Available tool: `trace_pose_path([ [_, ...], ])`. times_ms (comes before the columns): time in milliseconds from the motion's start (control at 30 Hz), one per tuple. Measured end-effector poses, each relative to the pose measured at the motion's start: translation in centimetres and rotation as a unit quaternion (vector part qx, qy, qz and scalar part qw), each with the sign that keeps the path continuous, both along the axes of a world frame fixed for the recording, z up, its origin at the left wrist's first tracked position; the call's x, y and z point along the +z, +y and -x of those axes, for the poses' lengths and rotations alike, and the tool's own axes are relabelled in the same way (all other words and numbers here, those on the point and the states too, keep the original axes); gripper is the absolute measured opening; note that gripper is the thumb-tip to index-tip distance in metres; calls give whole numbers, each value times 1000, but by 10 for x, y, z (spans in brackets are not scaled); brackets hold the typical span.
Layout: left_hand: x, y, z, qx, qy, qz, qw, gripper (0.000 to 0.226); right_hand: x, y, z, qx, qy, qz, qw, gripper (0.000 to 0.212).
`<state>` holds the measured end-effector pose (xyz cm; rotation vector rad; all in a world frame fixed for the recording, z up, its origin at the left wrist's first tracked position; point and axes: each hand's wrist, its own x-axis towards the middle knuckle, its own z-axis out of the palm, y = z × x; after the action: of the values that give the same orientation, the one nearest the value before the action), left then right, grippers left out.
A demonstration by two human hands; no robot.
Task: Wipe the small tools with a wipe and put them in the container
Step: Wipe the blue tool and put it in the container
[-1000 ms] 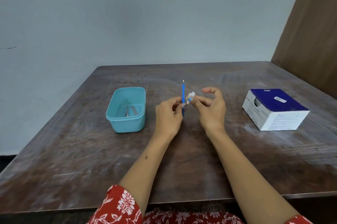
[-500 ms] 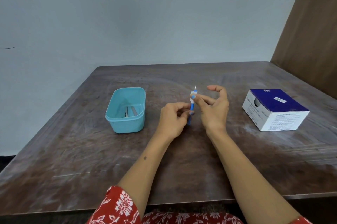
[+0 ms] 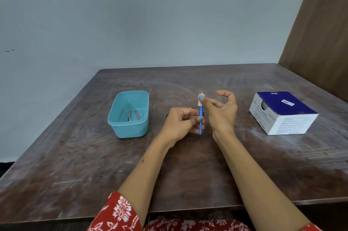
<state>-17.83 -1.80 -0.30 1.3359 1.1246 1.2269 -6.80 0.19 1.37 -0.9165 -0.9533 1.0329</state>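
Right hand [image 3: 221, 112] fingers [image 3: 204, 101] are pinching the small white wipe [image 3: 200, 100] around the tip of the thin blue plastic tool [image 3: 200, 117]. Left hand [image 3: 180, 123] is gripping its lower shaft, axis running 12-to-6. The teal plastic container [image 3: 129, 116] is sitting at 9 o'clock on the dark wooden counter [image 3: 75, 155], nearer the left hand.
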Motion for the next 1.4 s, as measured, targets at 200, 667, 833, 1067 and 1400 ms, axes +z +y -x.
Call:
trace_pose_path([
  [200,3,-3,-2,19,-2,7,1000,12,2,-2,2,12,3,11,1000,44],
  [667,3,-3,-3,59,-6,22,998,15,-1,-1,4,29,-25,35,999,48],
  [833,3,-2,0,34,-28,47,998,15,-3,2,3,24,-39,40,998,48],
  [1067,5,-5,-2,22,-29,48,998,10,-1,1,2,11,-21,41,999,47],
  [1400,3,-2,-2,4,-31,82,996,19,-4,4,2,0,-9,40,999,48],
])
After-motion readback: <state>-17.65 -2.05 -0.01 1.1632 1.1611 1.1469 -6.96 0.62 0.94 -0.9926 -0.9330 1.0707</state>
